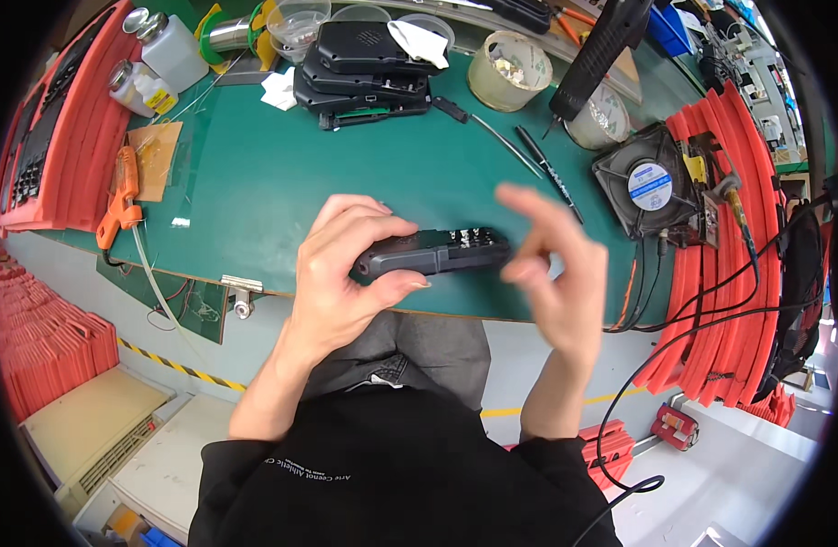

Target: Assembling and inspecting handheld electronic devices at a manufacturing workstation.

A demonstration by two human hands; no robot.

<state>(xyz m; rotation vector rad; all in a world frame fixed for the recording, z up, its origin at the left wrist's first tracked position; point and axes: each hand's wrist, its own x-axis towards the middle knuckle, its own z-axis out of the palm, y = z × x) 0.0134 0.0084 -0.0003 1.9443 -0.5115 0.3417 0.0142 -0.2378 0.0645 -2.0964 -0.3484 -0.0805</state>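
Head view: a green table (pixel 218 223) fills the upper half, and below it a black shirt (pixel 382 497) carries small light lettering across the chest. Stacks of red trays stand at both sides, one at the left (pixel 86 187) and one at the right (pixel 729 351), where black cables (pixel 701 313) run across their front.

The right hand (pixel 563 278) is blurred just beside the handset's right end, one finger stretched out and others bent; I cannot tell whether they pinch or touch anything. The left hand (pixel 332 264) grips the other end, thumb on the near side and fingers over the far side.

A pile of black cases (pixel 369 77) sits at the back. The black handset (pixel 419 260) is over the table's near edge, its long axis running left to right, the right end slightly farther from the body. White marks on its upper face are too small to read.

To the right stands a square fan (pixel 610 169) with a blue-and-white printed label (pixel 650 190). A black power tool (pixel 601 66) partly hides a tub (pixel 610 137); another tub (pixel 503 96) is beside it. An orange glue gun (pixel 121 199) lies at the left, and a black pen (pixel 548 173) bears pale print.
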